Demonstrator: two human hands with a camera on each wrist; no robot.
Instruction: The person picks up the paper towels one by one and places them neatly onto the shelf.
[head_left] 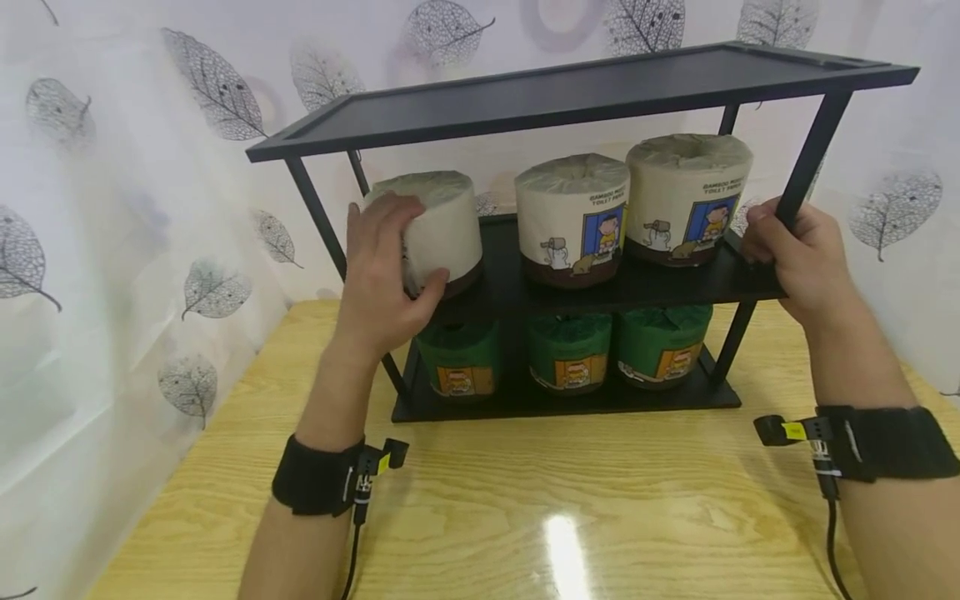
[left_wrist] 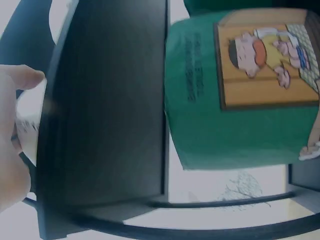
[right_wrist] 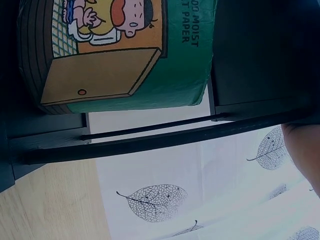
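Note:
A black shelf rack [head_left: 555, 96] carries three white-wrapped toilet paper rolls on its middle shelf. My left hand [head_left: 378, 279] holds the leftmost white roll [head_left: 453, 229], fingers over its left side and thumb low at its front. The middle white roll [head_left: 573, 221] and the right white roll [head_left: 686, 196] stand close together, apart from the left one. At the rack's right side, my right hand [head_left: 806, 258] grips the frame where the front post meets the middle shelf. Some of its fingers are hidden behind the post.
Green-wrapped rolls stand on the bottom shelf: one left [head_left: 459, 358], one in the middle [head_left: 570, 354], one right [head_left: 666, 343]. Beneath the rack is a wooden table [head_left: 480, 500]. Behind hangs a leaf-patterned curtain [head_left: 217, 192]. Each wrist wears a black strap [head_left: 318, 477] with a cabled camera.

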